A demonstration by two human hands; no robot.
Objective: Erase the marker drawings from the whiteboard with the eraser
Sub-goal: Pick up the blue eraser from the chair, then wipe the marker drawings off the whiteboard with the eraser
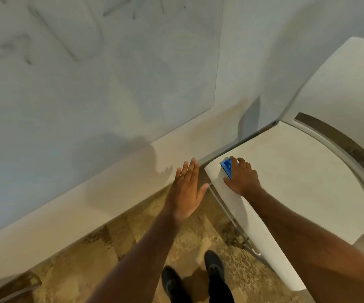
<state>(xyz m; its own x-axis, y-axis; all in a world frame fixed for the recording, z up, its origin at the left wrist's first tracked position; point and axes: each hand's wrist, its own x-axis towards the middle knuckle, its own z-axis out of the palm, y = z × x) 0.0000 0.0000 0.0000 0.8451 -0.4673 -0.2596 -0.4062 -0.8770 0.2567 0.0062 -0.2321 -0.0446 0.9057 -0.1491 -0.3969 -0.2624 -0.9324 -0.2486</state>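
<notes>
Faint smudgy marker drawings (pixel 23 43) can be seen on the whiteboard (pixel 115 79) up left. The left hand (pixel 186 189) is held flat, fingers straight together, nothing gripped. The blue eraser (pixel 227 167) is gripped under the right hand (pixel 241 177) on the white chair seat (pixel 297 171).

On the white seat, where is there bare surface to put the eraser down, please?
The chair seat lies bare from the right hand across to the dark slot by the backrest. Only the near-left corner is crowded: that hand grips the blue eraser there. The left hand hovers off the seat.
</notes>
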